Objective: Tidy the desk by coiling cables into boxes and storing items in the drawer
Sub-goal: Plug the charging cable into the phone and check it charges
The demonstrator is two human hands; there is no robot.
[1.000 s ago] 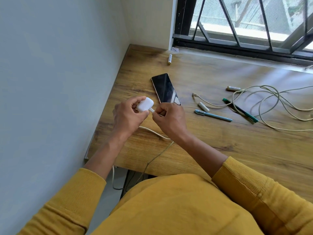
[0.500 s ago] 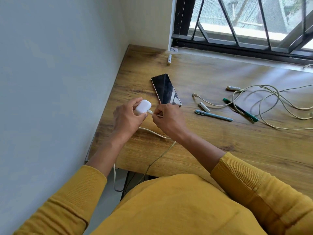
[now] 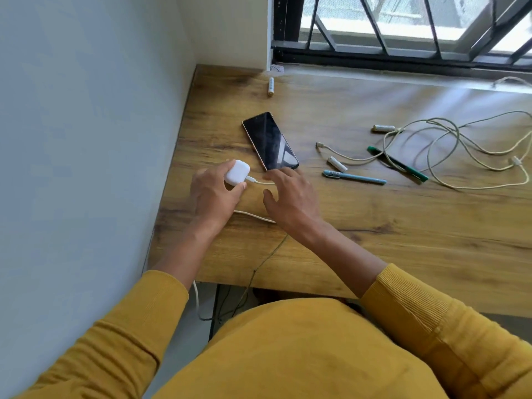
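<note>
Head view shows the left hand (image 3: 214,194) curled round a small white case (image 3: 236,176), thumb below and fingers over the top, holding it low over the desk (image 3: 374,240) near its left edge. A white cable (image 3: 259,182) is plugged into the right end of the case; it runs right, passes under the right hand (image 3: 290,197), comes back out nearer the person and drops off the front edge of the desk. The right hand hangs just right of the case with fingers spread and relaxed, gripping nothing; its fingertips (image 3: 272,175) reach the near end of a phone (image 3: 270,141). Whether they touch the phone or the cable I cannot tell. The phone lies face up, dark screen, angled away to the left. Farther right lie a blue pen (image 3: 354,177), a green pen (image 3: 398,164) and a loose pale cable (image 3: 449,156) in open loops, its strands crossing the green pen. One battery (image 3: 337,164) lies beside the blue pen, another (image 3: 383,128) at the far side of the loops, and a third (image 3: 271,86) near the window (image 3: 403,30). Both sleeves (image 3: 138,326) are mustard yellow.
</note>
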